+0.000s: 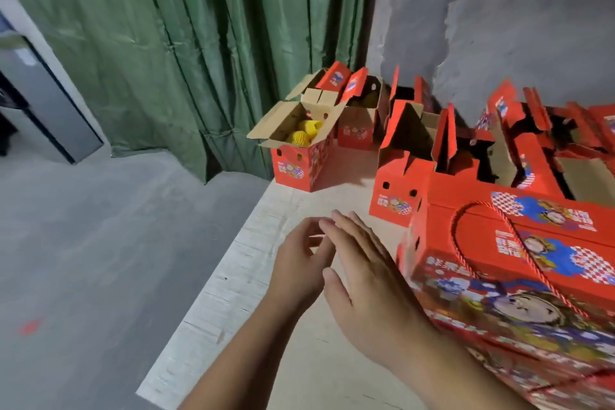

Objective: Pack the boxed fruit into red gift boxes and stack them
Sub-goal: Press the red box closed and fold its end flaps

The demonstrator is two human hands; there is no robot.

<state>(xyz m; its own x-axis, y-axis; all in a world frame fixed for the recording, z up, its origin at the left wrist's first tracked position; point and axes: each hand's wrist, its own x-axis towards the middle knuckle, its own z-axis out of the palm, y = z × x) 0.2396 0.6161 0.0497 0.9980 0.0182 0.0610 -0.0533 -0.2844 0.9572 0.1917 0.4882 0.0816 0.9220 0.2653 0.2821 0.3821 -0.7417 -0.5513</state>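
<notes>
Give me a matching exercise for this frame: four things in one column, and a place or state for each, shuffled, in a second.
Things:
1. closed gift box with rope handle
2. open box with yellow-netted fruit
3. hands
4. green curtain

Places or states:
A. hanging behind the table's far left corner
B. empty, fingers straight, above the table
C. near right, flaps shut
D. far left of the table, flaps up

Pairs: 1-C, 2-D, 3-B, 4-A

No legible txt anywhere. Closed red gift box, just right of the right hand's fingers, has big white characters on its printed top & front, too blurred to read.
</notes>
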